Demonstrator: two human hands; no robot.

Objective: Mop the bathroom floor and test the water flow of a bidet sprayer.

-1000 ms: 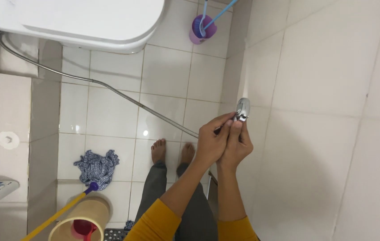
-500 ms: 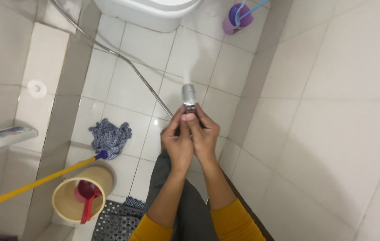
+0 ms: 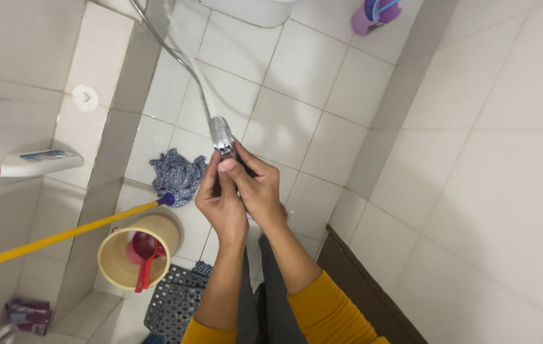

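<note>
Both my hands grip a chrome hand sprayer [image 3: 221,135] at chest height over the white tiled floor [image 3: 297,70]. My left hand [image 3: 220,202] wraps its handle from the left, and my right hand [image 3: 256,186] closes on it from the right, thumb up near the head. The sprayer's metal hose [image 3: 176,57] runs up and away toward the top of the view. My yellow sleeves show at the bottom edge.
A blue mop head [image 3: 179,175] on a yellow pole [image 3: 55,237] lies at left. Beside it stand a beige bucket [image 3: 132,256] holding a red scoop [image 3: 145,267], a grey perforated mat [image 3: 174,302], a white bottle with a red cap [image 3: 29,163], and a purple brush holder [image 3: 371,15].
The view has swung right and down, so my hands and the sprayer sit further left in frame. The toilet has slid out at the top. Both hands kept hold of the sprayer.
</note>
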